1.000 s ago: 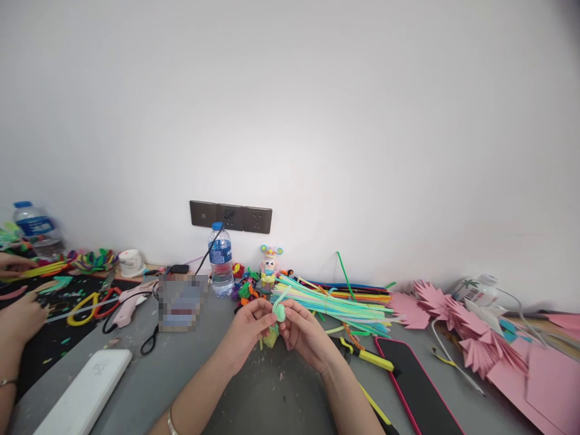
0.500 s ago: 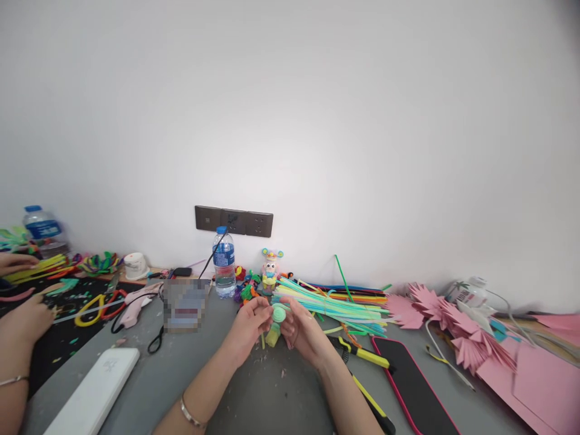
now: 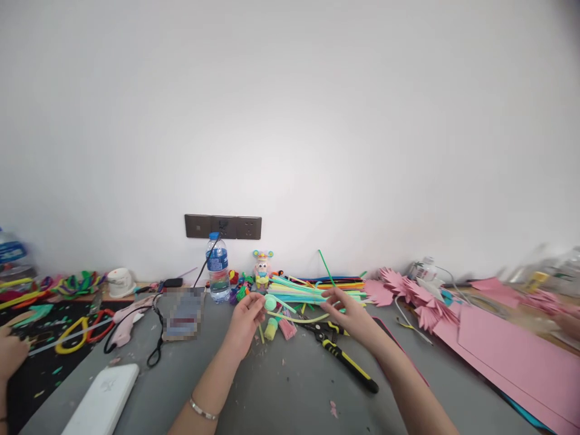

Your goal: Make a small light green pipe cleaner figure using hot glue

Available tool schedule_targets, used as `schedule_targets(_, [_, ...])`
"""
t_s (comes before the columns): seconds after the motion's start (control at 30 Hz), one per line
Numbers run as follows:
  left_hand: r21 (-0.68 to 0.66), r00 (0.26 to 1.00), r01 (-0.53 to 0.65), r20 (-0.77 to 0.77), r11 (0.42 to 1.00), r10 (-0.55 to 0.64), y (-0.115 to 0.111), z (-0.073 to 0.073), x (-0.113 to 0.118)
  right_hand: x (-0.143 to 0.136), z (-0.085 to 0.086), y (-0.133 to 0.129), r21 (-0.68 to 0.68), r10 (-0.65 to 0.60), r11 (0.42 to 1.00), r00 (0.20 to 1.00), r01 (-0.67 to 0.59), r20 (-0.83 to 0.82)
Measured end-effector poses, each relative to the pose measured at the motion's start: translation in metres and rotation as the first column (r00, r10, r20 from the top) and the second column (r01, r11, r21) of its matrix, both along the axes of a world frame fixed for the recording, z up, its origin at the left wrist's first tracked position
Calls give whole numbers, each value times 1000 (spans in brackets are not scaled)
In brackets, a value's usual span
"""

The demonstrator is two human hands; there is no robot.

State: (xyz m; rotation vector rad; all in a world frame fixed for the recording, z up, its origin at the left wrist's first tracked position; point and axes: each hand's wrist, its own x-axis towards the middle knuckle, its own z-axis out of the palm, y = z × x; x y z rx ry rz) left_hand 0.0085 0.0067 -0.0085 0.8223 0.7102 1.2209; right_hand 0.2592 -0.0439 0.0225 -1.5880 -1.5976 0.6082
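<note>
Beside the blue-labelled water bottle (image 3: 218, 268), writing unreadable, left hand (image 3: 245, 318) fingers pinch a green coil (image 3: 270, 302); right hand (image 3: 351, 312) grips its strand (image 3: 301, 318).

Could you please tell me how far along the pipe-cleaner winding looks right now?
Done: a tight green coil sits pinched in the left hand. In hand: the right hand holds the coil's loose pale tail stretched out sideways. Left: that tail is unwound, and a bundle of pipe cleaners lies untouched behind.

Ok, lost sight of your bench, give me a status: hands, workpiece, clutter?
Left hand pinching green coil. Right hand holding its loose tail out to the side. Pliers on table just below, pipe-cleaner bundle behind.
</note>
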Motion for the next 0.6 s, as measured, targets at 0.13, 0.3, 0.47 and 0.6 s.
schedule_targets(0.13, [15, 999, 6, -32, 1000, -6, 0, -1, 2, 8, -10, -27, -348, 70, 928, 854, 134, 515])
schedule_targets(0.3, [31, 999, 10, -36, 999, -9, 1, -4, 1, -10, -15, -30, -340, 106, 909, 654, 242, 749])
schedule_targets(0.47, [33, 1000, -21, -15, 999, 21, 5, -4, -2, -13, -13, -33, -222, 67, 955, 585, 199, 809])
schedule_targets(0.6, [55, 999, -34, -6, 998, 34, 6, -3, -3, -19, -10, -52, -15, -75, 985, 511, 170, 856])
